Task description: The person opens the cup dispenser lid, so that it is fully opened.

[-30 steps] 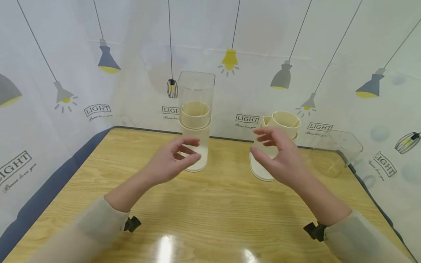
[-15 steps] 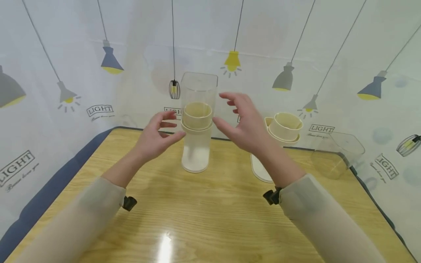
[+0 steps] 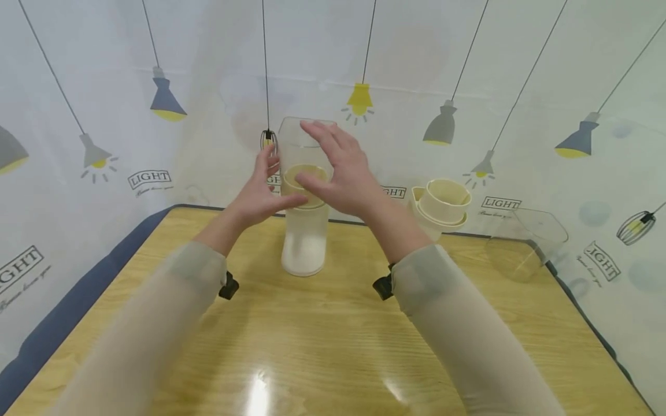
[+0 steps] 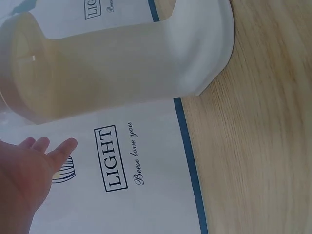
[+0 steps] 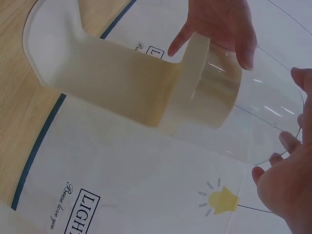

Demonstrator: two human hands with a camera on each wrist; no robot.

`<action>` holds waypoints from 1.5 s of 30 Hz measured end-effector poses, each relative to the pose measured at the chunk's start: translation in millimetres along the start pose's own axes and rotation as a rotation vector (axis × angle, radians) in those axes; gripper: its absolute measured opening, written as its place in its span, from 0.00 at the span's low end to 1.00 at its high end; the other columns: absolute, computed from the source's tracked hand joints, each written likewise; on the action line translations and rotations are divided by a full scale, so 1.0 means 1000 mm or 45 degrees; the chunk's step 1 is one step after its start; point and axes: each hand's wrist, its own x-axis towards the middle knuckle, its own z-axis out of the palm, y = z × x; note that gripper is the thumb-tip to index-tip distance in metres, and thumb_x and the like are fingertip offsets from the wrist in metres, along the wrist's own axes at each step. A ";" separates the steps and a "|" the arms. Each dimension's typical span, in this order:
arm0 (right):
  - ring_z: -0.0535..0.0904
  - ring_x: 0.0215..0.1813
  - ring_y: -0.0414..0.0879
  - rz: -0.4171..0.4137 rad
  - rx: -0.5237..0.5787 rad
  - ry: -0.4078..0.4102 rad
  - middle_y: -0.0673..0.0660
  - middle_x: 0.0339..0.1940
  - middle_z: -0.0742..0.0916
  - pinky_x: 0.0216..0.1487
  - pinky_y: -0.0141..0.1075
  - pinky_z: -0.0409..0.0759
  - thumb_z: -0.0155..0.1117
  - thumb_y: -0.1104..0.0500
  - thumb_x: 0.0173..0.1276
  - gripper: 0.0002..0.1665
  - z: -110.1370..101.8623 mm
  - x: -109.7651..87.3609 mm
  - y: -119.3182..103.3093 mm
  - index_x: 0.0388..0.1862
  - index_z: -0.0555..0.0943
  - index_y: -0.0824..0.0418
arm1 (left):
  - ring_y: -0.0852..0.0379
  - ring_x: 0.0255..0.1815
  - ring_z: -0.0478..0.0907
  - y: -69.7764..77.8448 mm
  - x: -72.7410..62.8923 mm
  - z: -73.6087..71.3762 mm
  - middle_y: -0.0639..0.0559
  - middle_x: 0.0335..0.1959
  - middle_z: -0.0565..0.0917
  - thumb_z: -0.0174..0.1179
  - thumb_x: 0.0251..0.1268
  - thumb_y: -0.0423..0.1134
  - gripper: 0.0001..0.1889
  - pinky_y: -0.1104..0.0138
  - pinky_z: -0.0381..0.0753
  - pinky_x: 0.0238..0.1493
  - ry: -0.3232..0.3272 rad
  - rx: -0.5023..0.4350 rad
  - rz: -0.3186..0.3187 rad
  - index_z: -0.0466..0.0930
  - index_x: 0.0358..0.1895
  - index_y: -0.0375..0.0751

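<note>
A cream stand [image 3: 303,254] with a rounded foot rises from the wooden table, a wide cream cup-shaped ring [image 5: 219,92] at its upper front. Behind and above the ring is a clear square-sided container [image 3: 293,134]. My left hand [image 3: 260,193] is spread at the stand's left side, its thumb crossing in front of the ring. On the other side my right hand [image 3: 347,173] reaches across, fingers extended before the clear container, with its thumb over the ring. In the right wrist view, the right fingertips overlap the container's end. Both hands hold nothing that shows.
A second cream stand [image 3: 444,199] with a similar ring stands to the right, partly behind my right forearm. Further right, another clear container [image 3: 525,248] sits near the table's back edge. A curtain [image 3: 411,34] with printed lamps hangs behind the wooden table [image 3: 322,346].
My right hand has moved left and up from beside the second stand to the first one. My left hand has risen alongside the first stand. Both stands keep their places.
</note>
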 end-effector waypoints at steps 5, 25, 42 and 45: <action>0.44 0.94 0.54 -0.004 -0.048 0.024 0.52 0.90 0.65 0.92 0.61 0.44 0.70 0.45 0.78 0.44 0.006 -0.002 0.000 0.88 0.66 0.45 | 0.41 0.86 0.62 -0.005 0.006 0.008 0.47 0.88 0.61 0.80 0.62 0.61 0.65 0.33 0.69 0.80 -0.008 -0.034 0.066 0.38 0.91 0.64; 0.44 0.94 0.48 -0.057 0.111 0.116 0.53 0.88 0.68 0.93 0.54 0.50 0.74 0.50 0.75 0.42 0.019 -0.005 0.012 0.84 0.69 0.49 | 0.43 0.78 0.66 -0.017 -0.019 0.043 0.41 0.81 0.61 0.87 0.51 0.52 0.67 0.41 0.74 0.78 0.261 -0.045 0.075 0.45 0.88 0.53; 0.58 0.90 0.55 -0.009 0.248 0.224 0.58 0.89 0.59 0.86 0.59 0.66 0.80 0.51 0.69 0.48 0.027 -0.015 0.024 0.81 0.64 0.55 | 0.42 0.74 0.67 -0.001 -0.030 0.084 0.39 0.75 0.69 0.88 0.42 0.60 0.68 0.44 0.76 0.73 0.586 0.172 0.082 0.53 0.84 0.46; 0.59 0.90 0.58 0.029 0.282 0.286 0.60 0.90 0.56 0.85 0.61 0.68 0.82 0.50 0.68 0.49 0.031 -0.017 0.022 0.79 0.63 0.55 | 0.40 0.74 0.66 0.003 -0.032 0.093 0.38 0.75 0.68 0.88 0.42 0.59 0.69 0.44 0.75 0.72 0.641 0.190 0.088 0.51 0.84 0.45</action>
